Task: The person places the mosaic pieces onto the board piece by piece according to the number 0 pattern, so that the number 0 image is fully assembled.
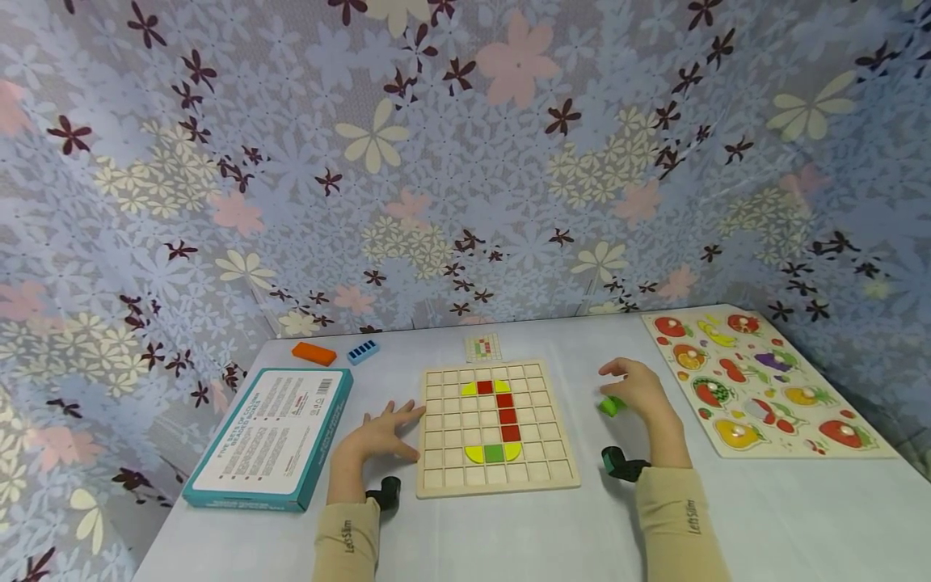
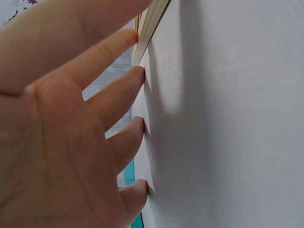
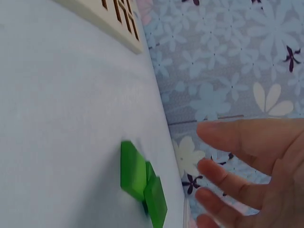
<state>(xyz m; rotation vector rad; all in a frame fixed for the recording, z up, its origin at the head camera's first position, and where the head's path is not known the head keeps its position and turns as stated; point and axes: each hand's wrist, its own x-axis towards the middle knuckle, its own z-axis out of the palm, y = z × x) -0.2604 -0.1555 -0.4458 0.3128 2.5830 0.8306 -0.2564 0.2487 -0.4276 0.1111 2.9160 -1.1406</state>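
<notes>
A wooden grid board point(image 1: 451, 482) lies mid-table, with red squares point(image 1: 507, 416), yellow rounded corner pieces point(image 1: 474, 454) and a green square point(image 1: 494, 453) set in its cells. My left hand point(image 1: 378, 436) rests at the board's left edge, fingers spread, thumb and index fingertip right at the rim. Over the table to the right, my right hand point(image 1: 636, 392) hovers with fingers relaxed and nothing between them. Just below its fingertips is a small heap of green tiles point(image 1: 611, 406); the right wrist view shows the green tiles point(image 3: 142, 183) leaning on one another.
Behind the board lies a small pattern card point(image 1: 483, 348). At left are a teal box point(image 1: 262, 436), an orange block point(image 1: 314, 353) and a blue block point(image 1: 363, 351). A fruit puzzle board point(image 1: 771, 384) lies at right. A flowered cloth point(image 1: 465, 162) hangs behind the table.
</notes>
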